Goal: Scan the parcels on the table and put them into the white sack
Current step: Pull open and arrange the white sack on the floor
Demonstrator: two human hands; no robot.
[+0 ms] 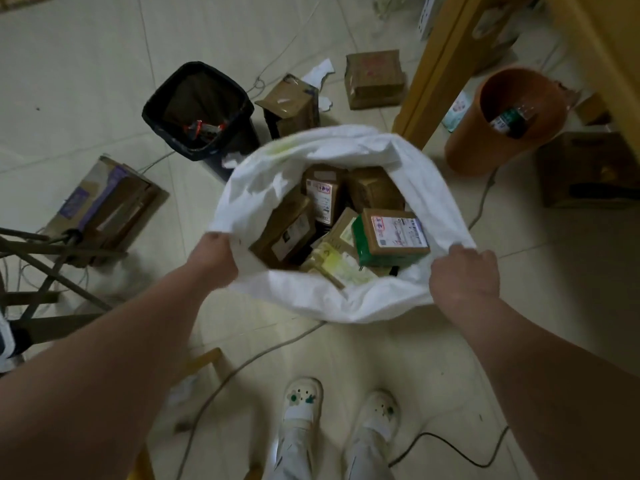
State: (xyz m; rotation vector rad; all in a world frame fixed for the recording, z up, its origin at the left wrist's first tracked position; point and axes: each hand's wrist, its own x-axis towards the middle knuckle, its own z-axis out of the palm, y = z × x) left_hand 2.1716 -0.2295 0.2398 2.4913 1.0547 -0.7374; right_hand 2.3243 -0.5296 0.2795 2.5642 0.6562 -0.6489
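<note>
Tiled floor (86, 81): littered, crossed by a loose cable (242, 368) passing close under the work spot.

White sack (329, 303): on the floor just ahead of the feet, mouth pulled wide, well filled.

Orange bin (485, 150) right of the sack, black bin (194, 109) beyond it to the left; neither touching it.

Cardboard boxes (374, 77) scattered on the floor past the sack. Cannot tell whether waste or pending work.

Parcels (391, 233): several inside the sack, piled at odd angles, some labels facing up, the green-sided one uppermost near the right rim.

Tabletop: not in view. No count possible of parcels remaining there.

Left grip (214, 254): closed round a bunch of cloth at the sack's left rim.

Right grip (464, 271): closed likewise on the right rim.

No scanner in either.

Risks, as judged:
- Slipping or tearing of cloth at the rim if hoisted by these two holds alone, given the load.
- Spilling of top parcels if tilted, owing to the loose stacking.
- Snagging or tripping on the cable if dragged backward.
</note>
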